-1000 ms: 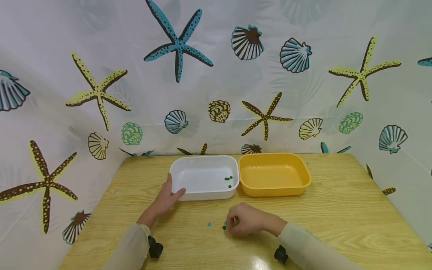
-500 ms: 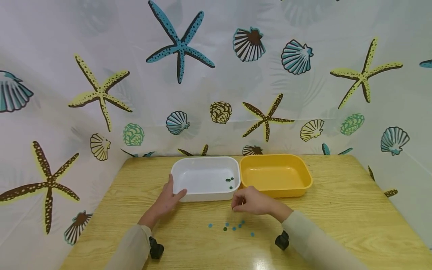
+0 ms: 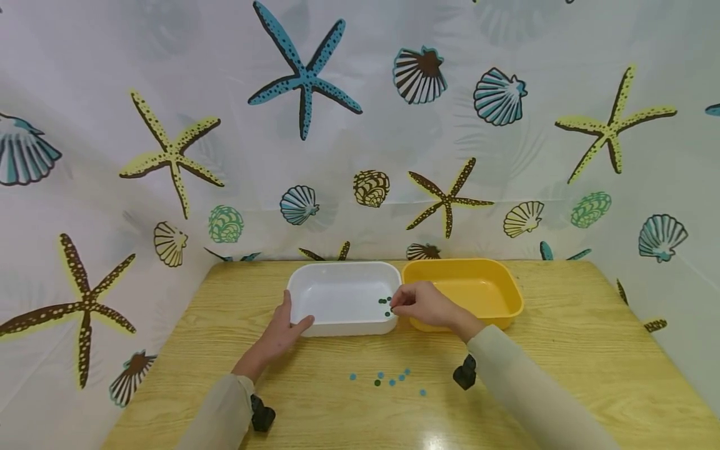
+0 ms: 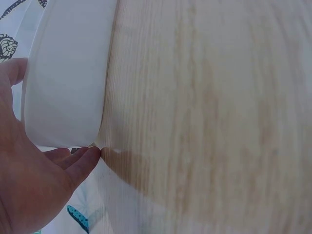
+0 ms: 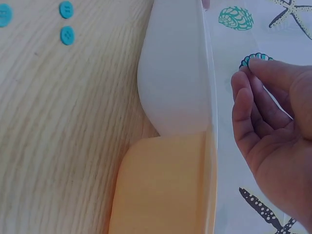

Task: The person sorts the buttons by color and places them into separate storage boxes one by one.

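Observation:
My left hand [image 3: 279, 331] grips the near left corner of a white plastic tray [image 3: 343, 327], with the thumb at the front rim and the fingers along the end wall. Over the tray's right end, my right hand [image 3: 427, 304] pinches a small dark green button between thumb and fingertips, largely hidden by them. Several green buttons [image 3: 382, 301] lie inside the tray near that end. On the table in front, several blue buttons [image 3: 392, 382] and one green button [image 3: 377, 383] are scattered. In the right wrist view the pinching right hand [image 5: 278, 107] is above the rims.
A yellow tray [image 3: 509, 307] stands against the white tray's right side, partly behind my right forearm. Both sit on a wooden table [image 3: 590, 350] before a curtain [image 3: 349, 144] printed with shells and starfish.
My right hand has risen from the tabletop buttons with a green button and moved forward over the white tray's right end, uncovering several blue buttons. My left hand keeps its place on the tray.

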The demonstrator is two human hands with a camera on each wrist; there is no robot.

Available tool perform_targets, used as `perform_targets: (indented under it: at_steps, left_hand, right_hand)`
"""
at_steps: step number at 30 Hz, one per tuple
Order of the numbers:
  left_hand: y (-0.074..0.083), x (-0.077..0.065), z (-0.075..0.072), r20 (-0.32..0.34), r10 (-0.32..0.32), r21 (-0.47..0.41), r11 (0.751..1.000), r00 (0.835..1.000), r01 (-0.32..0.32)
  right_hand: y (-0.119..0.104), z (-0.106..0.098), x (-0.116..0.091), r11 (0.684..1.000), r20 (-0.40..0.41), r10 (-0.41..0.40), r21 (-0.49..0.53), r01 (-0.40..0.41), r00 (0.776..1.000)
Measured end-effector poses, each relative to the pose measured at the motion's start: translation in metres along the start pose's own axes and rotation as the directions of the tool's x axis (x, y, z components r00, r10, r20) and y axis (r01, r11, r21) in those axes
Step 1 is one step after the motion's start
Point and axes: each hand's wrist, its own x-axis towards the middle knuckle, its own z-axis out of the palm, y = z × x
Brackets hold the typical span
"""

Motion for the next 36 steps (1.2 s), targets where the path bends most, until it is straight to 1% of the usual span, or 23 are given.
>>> perform_targets:
  at_steps: [8, 14, 19, 26, 29, 36]
  left_hand:
    - [0.001, -0.001, 0.000, -0.002, -0.007, 0.004, 1.000, 1.000, 0.007]
    - [0.001, -0.001, 0.000, 0.000, -0.017, 0.018, 1.000, 1.000, 0.017]
    - [-0.001, 0.000, 0.000, 0.000, -0.017, 0.010, 1.000, 1.000, 0.017]
    - [0.001, -0.001, -0.002, 0.009, -0.029, 0.011, 1.000, 1.000, 0.029]
    - [0.002, -0.001, -0.002, 0.008, -0.031, 0.004, 0.999, 0.999, 0.031]
    - [0.000, -0.002, -0.001, 0.007, -0.013, -0.004, 1.000, 1.000, 0.013]
  right_hand:
    - [0.001, 0.001, 0.019, 0.999, -0.008, 0.053, 0.013, -0.053, 0.999]
    - [-0.003, 0.003, 0.031, 0.998, -0.008, 0.064, 0.028, -0.064, 0.998]
    - [-0.001, 0.007, 0.040, 0.995, -0.010, 0.080, 0.052, -0.080, 0.997]
    - [0.002, 0.012, 0.049, 0.989, -0.017, 0.106, 0.109, -0.103, 0.994]
    - [0.002, 0.013, 0.052, 0.988, -0.013, 0.108, 0.115, -0.106, 0.994]
    - [0.005, 0.017, 0.057, 0.985, -0.014, 0.138, 0.110, -0.136, 0.990]
